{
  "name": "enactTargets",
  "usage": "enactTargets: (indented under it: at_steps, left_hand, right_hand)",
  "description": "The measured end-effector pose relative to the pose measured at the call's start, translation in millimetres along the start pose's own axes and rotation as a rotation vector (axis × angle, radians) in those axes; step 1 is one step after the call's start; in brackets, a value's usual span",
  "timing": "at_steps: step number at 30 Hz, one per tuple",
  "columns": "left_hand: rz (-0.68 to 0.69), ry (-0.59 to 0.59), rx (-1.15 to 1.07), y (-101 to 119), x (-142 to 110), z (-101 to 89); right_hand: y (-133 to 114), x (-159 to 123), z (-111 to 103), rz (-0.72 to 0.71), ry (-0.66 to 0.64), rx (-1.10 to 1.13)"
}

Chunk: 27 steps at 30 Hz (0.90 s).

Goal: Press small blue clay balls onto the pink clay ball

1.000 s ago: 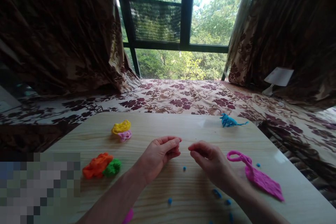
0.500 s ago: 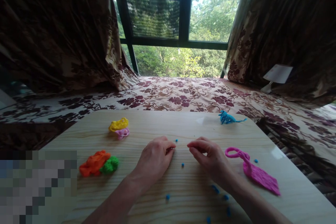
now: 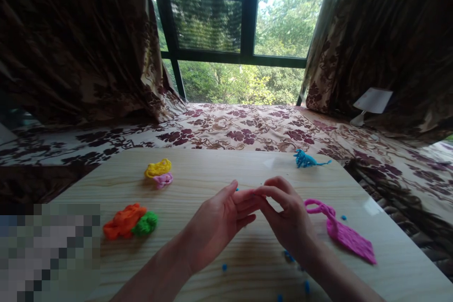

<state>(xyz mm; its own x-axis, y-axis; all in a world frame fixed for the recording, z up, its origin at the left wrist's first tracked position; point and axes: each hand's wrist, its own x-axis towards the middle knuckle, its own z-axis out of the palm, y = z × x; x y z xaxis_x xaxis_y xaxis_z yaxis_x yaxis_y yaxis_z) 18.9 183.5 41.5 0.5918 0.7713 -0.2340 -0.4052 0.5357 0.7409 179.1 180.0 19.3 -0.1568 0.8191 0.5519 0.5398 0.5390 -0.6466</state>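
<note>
My left hand point(image 3: 224, 214) is turned palm up over the middle of the table, its fingers stretched out to the right. Thumb and fingertips of my right hand point(image 3: 285, 205) are pinched together and meet the left fingertips; whatever may be between them is too small to make out. Small blue bits of modelling clay lie around, such as one blue bit point(image 3: 224, 267) in front of my left forearm and another blue piece point(image 3: 289, 255) beside my right wrist. A flat pink clay piece with a loop point(image 3: 352, 240) lies right of my right hand.
On the wooden table point(image 3: 198, 165) are orange clay point(image 3: 125, 222) touching green clay point(image 3: 146, 223), yellow clay point(image 3: 158, 168) beside pale pink clay point(image 3: 163, 180), and a blue clay figure point(image 3: 306, 159) at the back right. A white lamp point(image 3: 373, 100) stands beyond the table.
My left hand has turned from palm down to palm up and opened. The two hands, apart before, now meet at the fingertips. My right hand stays pinched.
</note>
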Motion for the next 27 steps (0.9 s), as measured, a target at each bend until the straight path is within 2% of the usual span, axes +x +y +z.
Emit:
enactTargets:
  at_steps: [4, 8, 12, 17, 20, 23, 27]
  left_hand:
    - [0.015, -0.023, -0.223, 1.3, 1.8, 2.4]
    - [0.008, -0.095, -0.333, 3.0, 1.9, 5.7]
    - [0.038, -0.088, -0.365, 4.0, 1.1, 3.9]
    - [0.035, -0.086, -0.397, 1.7, 0.7, 4.3]
    - [0.021, -0.094, -0.386, 0.5, 0.0, 7.8]
    - [0.049, -0.071, -0.373, 1.6, 0.0, 9.1]
    - [0.078, -0.019, -0.32, 1.3, 2.5, 6.7]
  right_hand:
    - [-2.8, -0.8, 0.6, -0.082, -0.051, -0.121]
    - [-3.9, -0.8, 0.4, -0.143, -0.093, -0.281]
    - [-3.9, -0.5, -0.3, -0.158, -0.103, -0.394]
    - [-6.2, -0.9, 3.9, -0.244, -0.163, -0.432]
    - [-4.0, -1.2, 5.7, -0.211, -0.159, -0.488]
    - [-3.7, -2.4, 5.4, -0.197, -0.177, -0.521]
    - [-6.7, -4.0, 4.8, -0.249, -0.244, -0.516]
